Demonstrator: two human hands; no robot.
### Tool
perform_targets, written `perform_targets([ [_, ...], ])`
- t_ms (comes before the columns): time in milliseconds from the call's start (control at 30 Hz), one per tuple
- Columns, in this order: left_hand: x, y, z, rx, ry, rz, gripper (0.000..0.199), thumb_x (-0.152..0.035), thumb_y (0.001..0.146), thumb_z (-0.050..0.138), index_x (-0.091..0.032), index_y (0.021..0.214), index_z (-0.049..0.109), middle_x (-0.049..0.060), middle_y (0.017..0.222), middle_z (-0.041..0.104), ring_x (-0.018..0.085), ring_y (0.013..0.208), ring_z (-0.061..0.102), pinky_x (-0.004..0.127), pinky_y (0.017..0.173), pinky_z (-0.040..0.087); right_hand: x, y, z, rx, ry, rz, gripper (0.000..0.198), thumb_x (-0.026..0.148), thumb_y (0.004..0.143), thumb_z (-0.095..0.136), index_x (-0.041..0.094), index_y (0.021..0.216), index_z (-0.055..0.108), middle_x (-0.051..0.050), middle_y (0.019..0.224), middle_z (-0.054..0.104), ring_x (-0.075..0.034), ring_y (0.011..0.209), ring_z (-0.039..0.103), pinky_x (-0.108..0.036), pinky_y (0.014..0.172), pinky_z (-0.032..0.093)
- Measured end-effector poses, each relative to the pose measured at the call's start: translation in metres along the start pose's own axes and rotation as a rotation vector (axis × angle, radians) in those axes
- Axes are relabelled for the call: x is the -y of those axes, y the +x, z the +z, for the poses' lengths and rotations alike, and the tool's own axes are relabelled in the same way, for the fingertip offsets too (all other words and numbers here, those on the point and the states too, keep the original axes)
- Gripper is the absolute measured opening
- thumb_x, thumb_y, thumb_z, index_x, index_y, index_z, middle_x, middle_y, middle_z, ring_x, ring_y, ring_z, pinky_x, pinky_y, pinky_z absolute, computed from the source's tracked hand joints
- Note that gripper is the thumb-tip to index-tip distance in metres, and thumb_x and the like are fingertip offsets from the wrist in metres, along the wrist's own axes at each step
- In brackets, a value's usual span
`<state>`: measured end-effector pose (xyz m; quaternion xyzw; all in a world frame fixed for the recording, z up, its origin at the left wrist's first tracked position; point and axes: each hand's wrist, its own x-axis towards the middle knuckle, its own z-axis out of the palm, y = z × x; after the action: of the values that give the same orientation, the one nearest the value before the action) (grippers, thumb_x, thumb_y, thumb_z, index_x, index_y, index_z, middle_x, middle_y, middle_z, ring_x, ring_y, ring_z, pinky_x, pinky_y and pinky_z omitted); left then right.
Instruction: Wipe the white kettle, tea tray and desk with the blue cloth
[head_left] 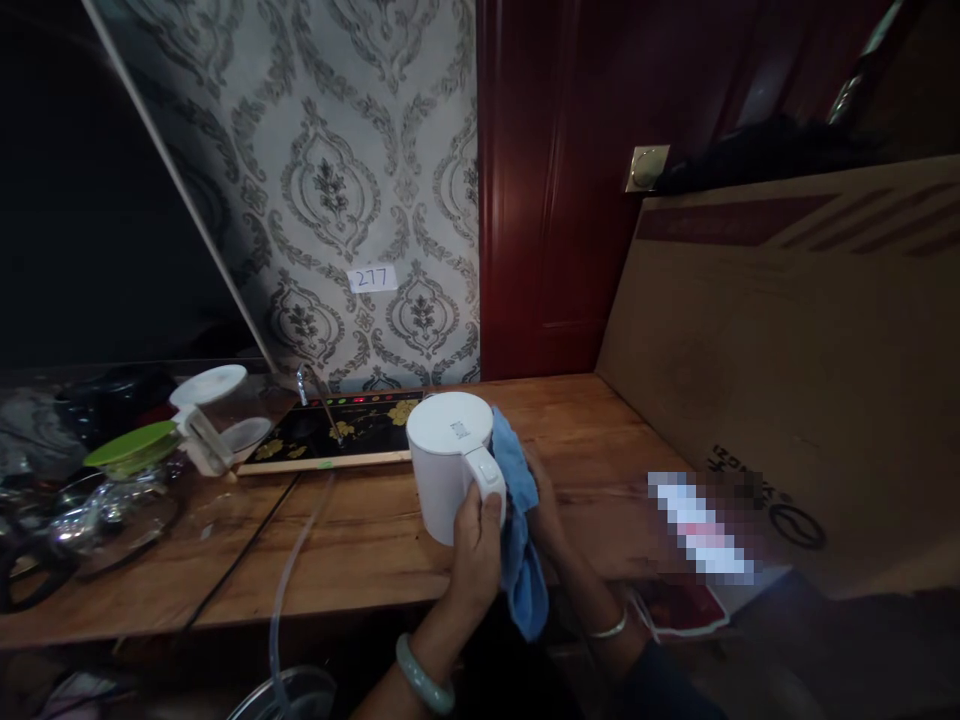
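Observation:
A white electric kettle (439, 490) with a flat lid stands upright over the front part of the wooden table; whether its base touches the wood I cannot tell. My left hand (478, 545) is wrapped round its handle (486, 470). Against the kettle's right side hangs a blue cloth (525, 575), its lower end drooping past the table edge. My right hand (546, 510) grips this cloth from behind and presses it near the kettle wall. The cloth hides most of the right fingers.
Left of the kettle lies a black tea stove panel (367, 425) with a metal spout (302, 385). Glass pots, one with a green lid (131, 443), crowd the wooden table (360, 560). A clear hose (289, 570) drops to a bucket. A large cardboard box (720, 350) stands right.

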<state>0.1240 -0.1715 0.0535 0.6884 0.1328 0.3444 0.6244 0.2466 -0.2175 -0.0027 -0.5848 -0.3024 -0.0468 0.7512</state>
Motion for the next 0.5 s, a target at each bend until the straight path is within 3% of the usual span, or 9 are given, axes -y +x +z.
perform_targets([
  [100, 0.001, 0.0, -0.008, 0.03, -0.007, -0.038, 0.053, -0.07, 0.087, 0.051, -0.019, 0.08, 0.063, 0.003, 0.07, 0.062, 0.019, 0.07, 0.057, 0.029, 0.068, 0.048, -0.018, -0.006, -0.007, 0.063, -0.067, 0.03, 0.035, 0.044, 0.079, 0.066, 0.025, 0.106, 0.077, -0.009, 0.114, 0.076, -0.029, 0.107, 0.069, -0.047, 0.096, 0.054],
  [200, 0.005, 0.0, -0.021, 0.056, -0.085, -0.052, 0.059, -0.075, 0.085, 0.05, -0.017, 0.077, 0.061, 0.001, 0.066, 0.058, 0.015, 0.061, 0.051, 0.027, 0.058, 0.042, -0.031, -0.01, -0.015, 0.233, -0.094, 0.085, 0.03, 0.044, 0.08, 0.065, 0.026, 0.1, 0.079, -0.006, 0.103, 0.079, -0.03, 0.097, 0.073, -0.049, 0.091, 0.056],
  [267, 0.007, 0.0, -0.032, 0.084, -0.128, -0.062, 0.061, -0.075, 0.085, 0.049, -0.017, 0.074, 0.06, 0.001, 0.063, 0.056, 0.014, 0.058, 0.05, 0.026, 0.055, 0.039, -0.035, -0.009, -0.021, 0.262, -0.094, 0.124, 0.03, 0.048, 0.079, 0.065, 0.025, 0.092, 0.08, -0.005, 0.092, 0.08, -0.03, 0.089, 0.074, -0.051, 0.088, 0.058],
  [367, 0.01, 0.001, -0.047, 0.089, -0.164, -0.102, 0.061, -0.075, 0.084, 0.052, -0.016, 0.07, 0.057, 0.001, 0.058, 0.055, 0.013, 0.054, 0.049, 0.025, 0.053, 0.038, -0.031, 0.003, -0.03, 0.128, -0.097, 0.173, 0.037, 0.056, 0.075, 0.067, 0.024, 0.088, 0.079, -0.007, 0.09, 0.08, -0.031, 0.09, 0.073, -0.055, 0.09, 0.056],
  [500, 0.014, 0.003, -0.057, 0.065, -0.195, -0.145, 0.063, -0.078, 0.077, 0.057, -0.017, 0.066, 0.056, -0.001, 0.052, 0.051, 0.011, 0.048, 0.046, 0.024, 0.048, 0.036, 0.011, 0.04, -0.037, -0.07, -0.133, 0.074, 0.048, 0.057, 0.082, 0.06, 0.02, 0.11, 0.076, -0.011, 0.117, 0.075, -0.032, 0.113, 0.066, -0.055, 0.105, 0.046],
])
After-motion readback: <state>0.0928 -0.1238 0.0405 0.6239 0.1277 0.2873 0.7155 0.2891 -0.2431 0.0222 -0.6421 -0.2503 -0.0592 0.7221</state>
